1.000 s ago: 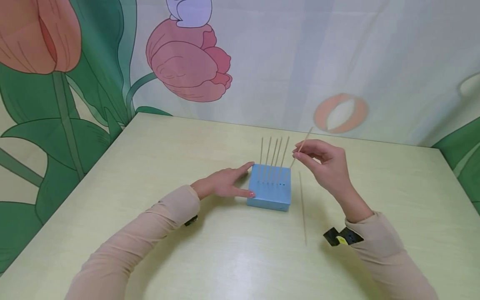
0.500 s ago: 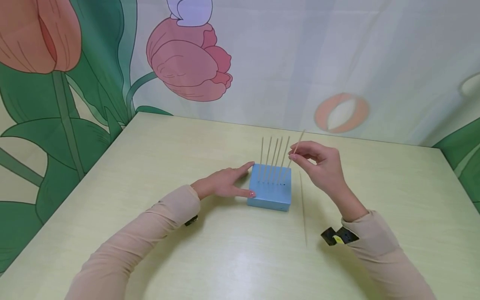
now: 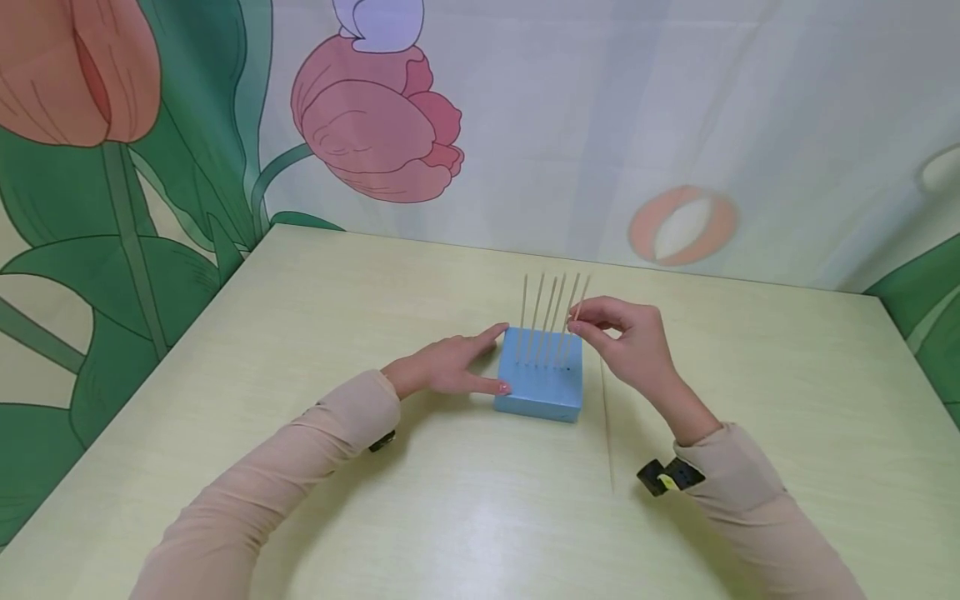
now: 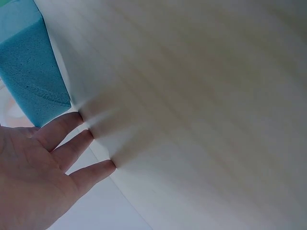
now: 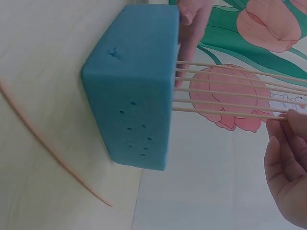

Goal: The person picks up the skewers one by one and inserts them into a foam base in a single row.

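Note:
A light blue foam block (image 3: 538, 390) lies on the table, with several thin wooden sticks (image 3: 538, 297) standing in a row in its top. My left hand (image 3: 448, 367) is spread at the block's left side, thumb on the front left corner and index finger at the back one. Its other fingers (image 4: 74, 148) reach straight down to the tabletop in the left wrist view. Thumb and fingertips of my right hand (image 3: 628, 340) pinch another thin wooden stick (image 5: 230, 113), whose lower end meets the block's top at the row's right end. One small hole shows beside it.
A loose stick (image 3: 607, 425) lies on the pale table (image 3: 420, 517), right of the block. Small holes mark the block's side (image 5: 136, 127) in the right wrist view. Behind the table hangs a curtain (image 3: 540, 125) printed with flowers.
My right hand has moved left and down with its stick, which now stands more upright and lower, in line with the others. The left hand and block have stayed put.

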The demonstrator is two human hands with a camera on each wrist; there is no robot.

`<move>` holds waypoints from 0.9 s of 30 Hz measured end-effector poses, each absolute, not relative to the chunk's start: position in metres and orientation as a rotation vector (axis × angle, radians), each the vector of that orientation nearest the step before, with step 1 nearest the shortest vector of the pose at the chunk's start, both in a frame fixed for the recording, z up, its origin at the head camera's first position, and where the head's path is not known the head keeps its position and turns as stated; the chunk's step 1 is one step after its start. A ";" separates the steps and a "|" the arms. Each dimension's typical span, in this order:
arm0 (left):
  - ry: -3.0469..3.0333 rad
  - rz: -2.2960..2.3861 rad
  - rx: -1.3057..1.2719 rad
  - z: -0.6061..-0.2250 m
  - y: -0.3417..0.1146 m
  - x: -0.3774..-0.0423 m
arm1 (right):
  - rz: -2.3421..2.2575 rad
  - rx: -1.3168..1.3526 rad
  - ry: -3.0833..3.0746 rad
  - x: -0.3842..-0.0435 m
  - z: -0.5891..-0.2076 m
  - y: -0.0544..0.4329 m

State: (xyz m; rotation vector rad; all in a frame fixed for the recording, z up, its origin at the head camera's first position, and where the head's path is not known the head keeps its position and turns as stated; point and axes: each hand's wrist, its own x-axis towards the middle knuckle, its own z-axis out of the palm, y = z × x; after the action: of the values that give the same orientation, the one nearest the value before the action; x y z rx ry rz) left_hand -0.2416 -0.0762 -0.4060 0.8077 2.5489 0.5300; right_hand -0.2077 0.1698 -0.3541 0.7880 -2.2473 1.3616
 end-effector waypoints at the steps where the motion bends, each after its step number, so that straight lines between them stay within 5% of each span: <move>1: 2.548 0.529 0.808 -0.406 -0.076 -0.242 | 1.359 0.785 -2.252 -0.207 -0.355 0.170; 27: 2.554 0.540 0.829 -0.407 -0.075 -0.242 | 1.288 0.670 -2.480 -0.201 -0.363 0.194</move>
State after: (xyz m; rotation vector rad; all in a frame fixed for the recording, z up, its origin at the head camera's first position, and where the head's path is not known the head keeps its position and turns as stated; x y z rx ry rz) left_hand -0.2423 -0.0755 -0.4065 0.8287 2.5538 0.5396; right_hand -0.2009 0.1938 -0.3629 0.6699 -2.4798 1.2882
